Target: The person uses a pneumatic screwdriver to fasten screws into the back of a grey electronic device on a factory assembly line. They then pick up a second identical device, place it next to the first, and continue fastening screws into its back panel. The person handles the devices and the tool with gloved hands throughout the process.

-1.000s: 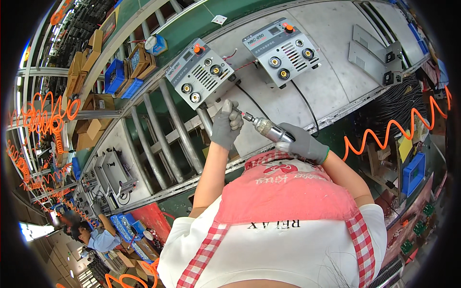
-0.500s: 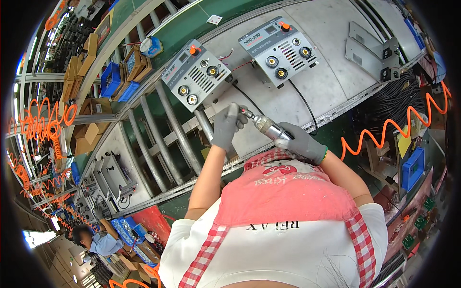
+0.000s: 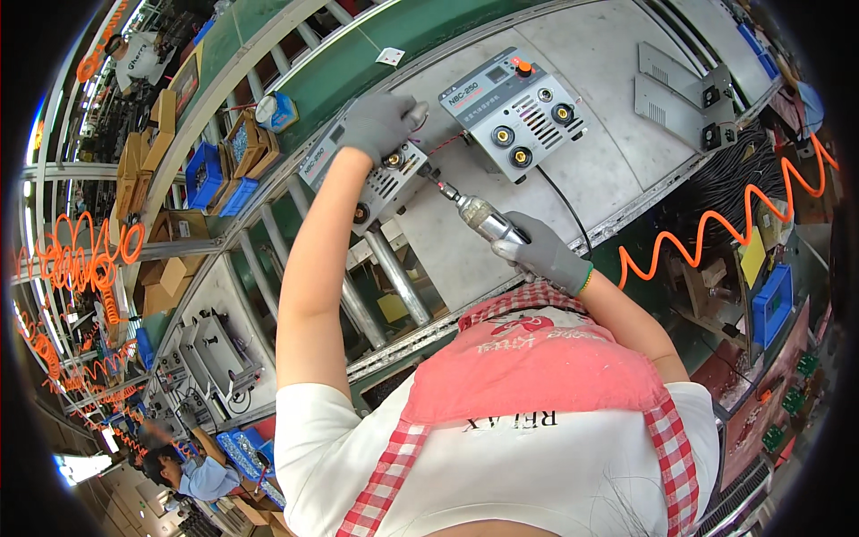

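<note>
In my right hand (image 3: 548, 255) is a silver air screwdriver (image 3: 483, 217), held by its body. Its bit points up and left, close to the right side of the left grey welding machine (image 3: 394, 186); contact cannot be made out. My left hand (image 3: 383, 123), in a grey glove like the right, curls over the far part of that machine. It covers the orange knob and much of the panel; some fingertips are hidden. A second welding machine (image 3: 514, 116), with an orange knob and brass-centred sockets, stands to the right.
Bent grey metal housings (image 3: 684, 98) lie at the far right of the bench. Steel rollers (image 3: 398, 277) run at the left. Blue bins (image 3: 206, 161) of small parts sit beyond them. An orange coiled hose (image 3: 707, 246) hangs at right. Another person (image 3: 201, 470) works at lower left.
My left hand has moved from beside the screwdriver's tip up and away onto the left machine. The screwdriver has come nearer that machine's side. The left machine has shifted slightly toward me.
</note>
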Demonstrator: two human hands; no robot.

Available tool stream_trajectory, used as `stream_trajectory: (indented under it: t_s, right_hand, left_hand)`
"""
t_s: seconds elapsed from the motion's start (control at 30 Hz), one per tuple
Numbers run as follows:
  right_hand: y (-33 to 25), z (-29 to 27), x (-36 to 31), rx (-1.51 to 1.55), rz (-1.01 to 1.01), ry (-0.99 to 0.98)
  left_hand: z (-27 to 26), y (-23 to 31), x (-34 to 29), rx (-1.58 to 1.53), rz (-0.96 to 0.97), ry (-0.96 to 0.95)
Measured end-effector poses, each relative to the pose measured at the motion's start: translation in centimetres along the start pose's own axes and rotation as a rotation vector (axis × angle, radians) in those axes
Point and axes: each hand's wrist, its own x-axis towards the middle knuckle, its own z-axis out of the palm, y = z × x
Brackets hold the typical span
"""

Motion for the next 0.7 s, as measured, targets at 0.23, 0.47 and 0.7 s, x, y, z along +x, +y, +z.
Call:
stream_trajectory:
  t_s: [0.23,0.47,0.7]
  right_hand:
    - [0.4,0.0,0.3,0.087,-0.032,0.035]
    - [-0.8,-0.1,0.7,0.071,0.021,-0.001]
    - [-0.7,-0.6,1.9,0.043,-0.006,-0.003]
  left_hand:
    - [-0.9,1.7,0.5,0.064,-0.118,-0.201]
    - [0.4,1.6,1.0,0.039,-0.226,-0.168]
    - [0.6,1.3,1.2,0.049,-0.240,-0.158]
